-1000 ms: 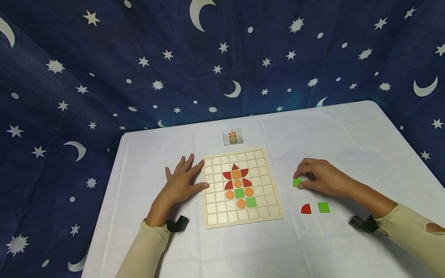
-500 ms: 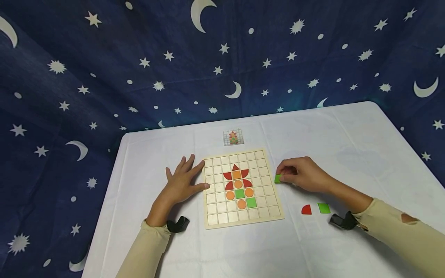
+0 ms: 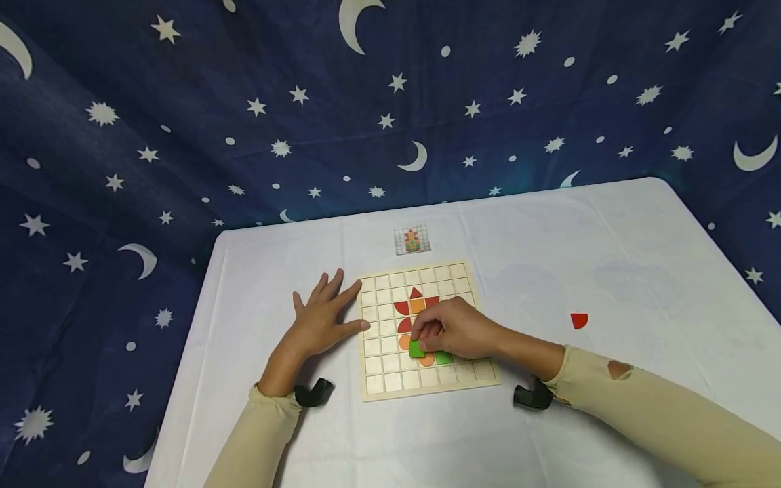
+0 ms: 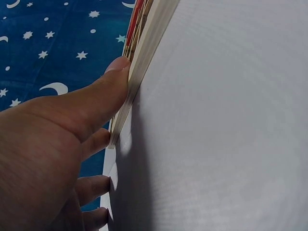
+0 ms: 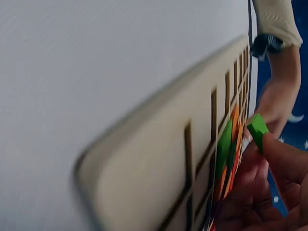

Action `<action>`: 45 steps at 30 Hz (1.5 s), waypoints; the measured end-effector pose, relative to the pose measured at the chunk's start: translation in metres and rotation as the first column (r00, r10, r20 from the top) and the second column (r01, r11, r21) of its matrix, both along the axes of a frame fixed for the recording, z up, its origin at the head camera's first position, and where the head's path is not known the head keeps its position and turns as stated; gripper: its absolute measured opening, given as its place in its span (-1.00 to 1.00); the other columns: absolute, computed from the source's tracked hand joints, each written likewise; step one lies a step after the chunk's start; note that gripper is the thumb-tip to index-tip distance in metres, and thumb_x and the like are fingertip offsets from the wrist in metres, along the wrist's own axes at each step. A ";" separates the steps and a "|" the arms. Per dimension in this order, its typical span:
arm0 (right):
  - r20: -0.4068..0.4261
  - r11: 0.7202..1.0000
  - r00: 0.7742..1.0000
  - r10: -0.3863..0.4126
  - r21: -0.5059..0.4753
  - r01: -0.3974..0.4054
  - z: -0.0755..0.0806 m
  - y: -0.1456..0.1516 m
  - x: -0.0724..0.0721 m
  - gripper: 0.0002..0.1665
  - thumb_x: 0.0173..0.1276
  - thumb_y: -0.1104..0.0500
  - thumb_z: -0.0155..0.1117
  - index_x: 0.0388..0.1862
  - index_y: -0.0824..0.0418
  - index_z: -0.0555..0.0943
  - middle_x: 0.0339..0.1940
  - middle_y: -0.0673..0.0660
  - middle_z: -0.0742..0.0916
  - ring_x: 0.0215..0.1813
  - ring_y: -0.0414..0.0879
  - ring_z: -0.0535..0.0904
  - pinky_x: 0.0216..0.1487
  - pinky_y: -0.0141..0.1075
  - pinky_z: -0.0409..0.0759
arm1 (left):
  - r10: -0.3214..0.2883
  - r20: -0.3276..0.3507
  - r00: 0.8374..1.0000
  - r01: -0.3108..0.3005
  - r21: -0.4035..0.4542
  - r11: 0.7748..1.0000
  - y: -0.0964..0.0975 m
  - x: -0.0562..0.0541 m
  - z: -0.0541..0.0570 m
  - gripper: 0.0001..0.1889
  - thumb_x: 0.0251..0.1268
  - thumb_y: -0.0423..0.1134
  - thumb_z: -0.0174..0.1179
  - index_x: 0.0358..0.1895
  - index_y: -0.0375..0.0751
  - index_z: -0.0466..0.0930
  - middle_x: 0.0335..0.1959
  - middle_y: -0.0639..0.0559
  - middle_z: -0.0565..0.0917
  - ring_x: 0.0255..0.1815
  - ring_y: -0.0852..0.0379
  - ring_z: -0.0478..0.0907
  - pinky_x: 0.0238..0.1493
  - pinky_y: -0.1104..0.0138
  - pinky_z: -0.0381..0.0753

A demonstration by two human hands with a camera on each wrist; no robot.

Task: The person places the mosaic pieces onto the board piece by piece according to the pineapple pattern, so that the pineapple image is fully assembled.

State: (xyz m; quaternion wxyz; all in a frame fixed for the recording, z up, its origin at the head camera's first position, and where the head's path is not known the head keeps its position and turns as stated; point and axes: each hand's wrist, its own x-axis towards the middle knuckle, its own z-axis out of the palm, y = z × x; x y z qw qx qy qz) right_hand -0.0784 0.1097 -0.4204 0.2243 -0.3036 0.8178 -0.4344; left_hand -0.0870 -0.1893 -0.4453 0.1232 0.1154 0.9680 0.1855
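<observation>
My right hand (image 3: 460,330) is over the grid board (image 3: 375,386), pinching a green square tile (image 3: 417,349) between thumb and fingertips. In the right wrist view the tile (image 5: 258,130) is tilted in the pinch. Around it on the board lie a red triangle (image 3: 416,293), an orange square (image 3: 417,306), red quarter-circles (image 3: 402,309), orange discs (image 3: 426,360) and another green square (image 3: 444,357); my hand covers several others. My left hand (image 3: 320,322) rests spread at the board's left side, thumb (image 4: 113,79) against its edge and index fingertip by the upper corner.
A small picture card (image 3: 412,240) with a gridded coloured figure lies beyond the board. A loose red quarter-circle (image 3: 579,320) is on the white table (image 3: 610,264), past my right forearm. A starry blue cloth (image 3: 305,122) hangs behind.
My right hand has carried the green square leftward from the table to over the board. The loose red quarter-circle now lies farther back and right, turned. The loose green square is out of sight.
</observation>
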 end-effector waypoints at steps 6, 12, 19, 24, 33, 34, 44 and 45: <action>-0.095 0.999 0.995 0.044 0.001 -0.044 -0.005 -0.017 0.008 -0.83 0.20 0.35 0.45 -0.37 0.07 0.77 -0.48 -0.15 0.75 -0.43 -0.40 0.59 -0.28 -0.43 0.62 | -0.001 -0.011 1.000 0.001 -0.001 1.000 0.001 0.000 0.001 -0.08 0.18 0.35 0.33 0.59 0.22 0.22 0.70 -0.11 0.01 0.71 -0.28 -0.18 0.38 -0.59 -0.36; -0.152 0.998 0.987 0.051 0.054 -0.043 -0.005 -0.025 0.012 -0.83 0.18 0.34 0.46 -0.41 0.06 0.80 -0.49 -0.19 0.74 -0.44 -0.44 0.55 -0.31 -0.46 0.57 | 0.008 0.000 1.000 -0.008 -0.009 1.000 0.001 -0.001 0.000 -0.08 0.19 0.36 0.32 0.60 0.23 0.21 0.71 -0.09 -0.01 0.72 -0.26 -0.20 0.39 -0.57 -0.38; -0.274 0.990 0.958 0.089 0.128 -0.055 -0.007 -0.026 0.015 -0.83 0.18 0.32 0.46 -0.46 0.03 0.80 -0.49 -0.20 0.72 -0.40 -0.43 0.56 -0.28 -0.49 0.54 | 0.005 -0.010 1.000 -0.005 -0.004 1.000 0.001 0.001 -0.001 -0.09 0.18 0.35 0.33 0.59 0.21 0.23 0.70 -0.11 0.00 0.71 -0.28 -0.19 0.38 -0.58 -0.37; -0.293 0.986 0.953 0.083 0.162 -0.036 -0.007 -0.025 0.016 -0.83 0.16 0.29 0.50 -0.47 -0.01 0.80 -0.50 -0.21 0.70 -0.40 -0.42 0.55 -0.32 -0.48 0.52 | 0.002 -0.013 1.000 -0.002 -0.005 1.000 0.001 0.001 -0.001 -0.09 0.19 0.35 0.33 0.59 0.20 0.23 0.70 -0.12 0.01 0.71 -0.29 -0.18 0.37 -0.59 -0.36; -0.287 0.987 0.956 0.061 0.159 -0.015 -0.005 -0.018 0.014 -0.84 0.15 0.27 0.49 -0.43 -0.02 0.83 -0.50 -0.25 0.68 -0.42 -0.45 0.52 -0.32 -0.48 0.52 | -0.003 -0.015 1.000 0.002 -0.017 1.000 0.001 0.000 -0.001 -0.09 0.20 0.35 0.32 0.59 0.20 0.23 0.70 -0.11 0.01 0.71 -0.29 -0.18 0.36 -0.60 -0.34; -0.293 0.988 0.954 0.057 0.154 -0.011 -0.003 -0.014 0.013 -0.85 0.16 0.26 0.49 -0.42 -0.02 0.83 -0.49 -0.25 0.69 -0.42 -0.44 0.52 -0.31 -0.47 0.53 | -0.003 -0.016 1.000 0.002 -0.016 1.000 0.001 0.000 -0.001 -0.09 0.20 0.35 0.32 0.59 0.20 0.24 0.70 -0.12 0.01 0.71 -0.29 -0.18 0.36 -0.60 -0.33; -0.272 0.977 0.962 -0.039 0.190 0.093 0.031 0.081 -0.016 -0.83 0.21 0.17 0.58 -0.21 0.00 0.84 -0.32 -0.22 0.77 -0.25 -0.27 0.62 -0.13 -0.24 0.63 | 0.001 -0.014 1.000 -0.001 -0.009 1.000 0.001 0.001 0.000 -0.08 0.18 0.35 0.33 0.59 0.19 0.23 0.70 -0.13 0.00 0.71 -0.30 -0.20 0.36 -0.60 -0.36; -0.277 0.970 0.960 -0.038 0.222 0.102 0.034 0.094 -0.018 -0.82 0.20 0.16 0.59 -0.20 -0.03 0.84 -0.31 -0.23 0.76 -0.22 -0.26 0.63 -0.10 -0.22 0.62 | 0.002 -0.012 1.000 -0.002 -0.009 1.000 0.001 0.001 0.000 -0.07 0.18 0.35 0.33 0.60 0.19 0.22 0.70 -0.13 0.01 0.71 -0.30 -0.19 0.37 -0.59 -0.36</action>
